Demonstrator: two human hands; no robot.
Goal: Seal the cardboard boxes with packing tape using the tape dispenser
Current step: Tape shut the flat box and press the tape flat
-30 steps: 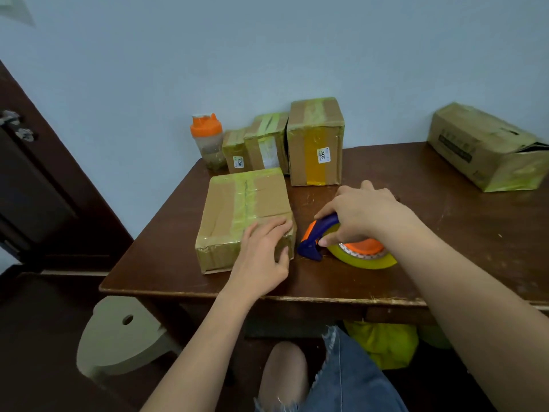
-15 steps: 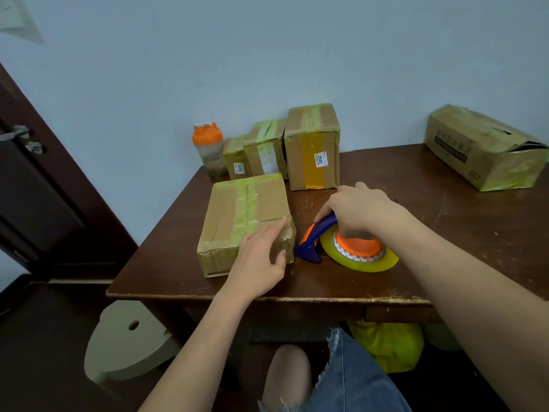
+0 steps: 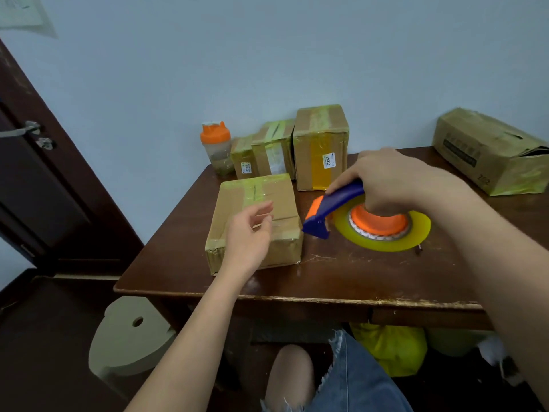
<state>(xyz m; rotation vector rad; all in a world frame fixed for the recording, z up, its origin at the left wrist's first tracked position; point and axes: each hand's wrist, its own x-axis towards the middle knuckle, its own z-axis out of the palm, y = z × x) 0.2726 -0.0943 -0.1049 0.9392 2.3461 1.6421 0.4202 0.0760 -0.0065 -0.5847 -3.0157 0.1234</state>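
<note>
A flat cardboard box [image 3: 237, 200] with greenish tape along its top lies near the front left of the brown table [image 3: 326, 281]. My left hand [image 3: 248, 233] hovers over its near right corner, fingers loosely spread, holding nothing. Just right of the box, my right hand [image 3: 383, 179] grips the blue and orange tape dispenser [image 3: 329, 209], which carries a yellow tape roll [image 3: 383, 230] and is lifted slightly off the table. Three taped boxes stand at the back: a tall one [image 3: 320, 144], a middle one [image 3: 273, 150] and a small one [image 3: 242, 159].
An orange-lidded shaker bottle [image 3: 215, 148] stands by the wall left of the boxes. A long cardboard box [image 3: 487, 150] with an open end lies at the back right. A dark door [image 3: 29, 162] is left, a pale stool [image 3: 127, 340] below, my knee [image 3: 292, 376] under the table.
My left hand has lifted off the flat box's corner and opened. My right hand has raised the tape dispenser a little off the table.
</note>
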